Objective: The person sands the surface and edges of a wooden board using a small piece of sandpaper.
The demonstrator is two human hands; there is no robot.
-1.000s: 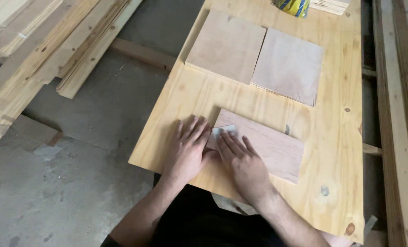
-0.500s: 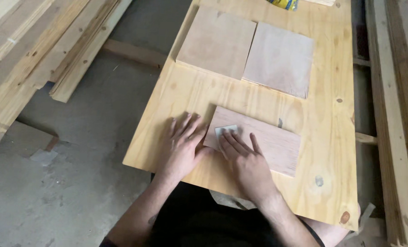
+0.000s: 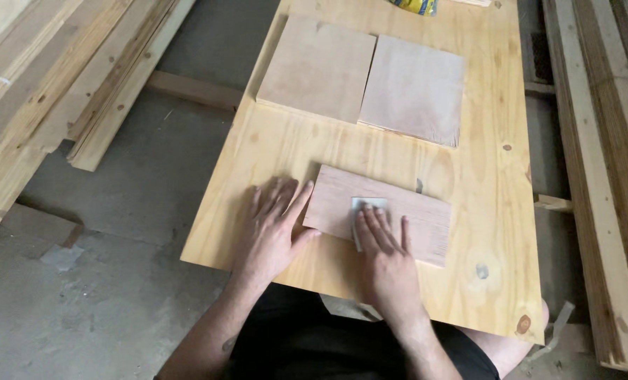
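A reddish plywood strip point(image 3: 412, 211) lies slanted on the pale plywood tabletop point(image 3: 469, 176). My right hand point(image 3: 386, 257) presses flat on a small grey sheet of sandpaper point(image 3: 370, 205) in the middle of the strip, fingers together. My left hand point(image 3: 270, 229) lies flat on the tabletop, its thumb and fingers against the strip's left end.
Two square plywood panels point(image 3: 319, 68) point(image 3: 414, 89) lie side by side farther up the table. A yellow and blue object point(image 3: 412, 5) sits at the far edge. Stacked planks point(image 3: 54, 77) lie on the concrete floor at left, long boards point(image 3: 595, 176) at right.
My right hand has slid the sandpaper rightwards along the strip, from its left end toward its middle. The left hand stays against the strip's left end. The view has shifted slightly.
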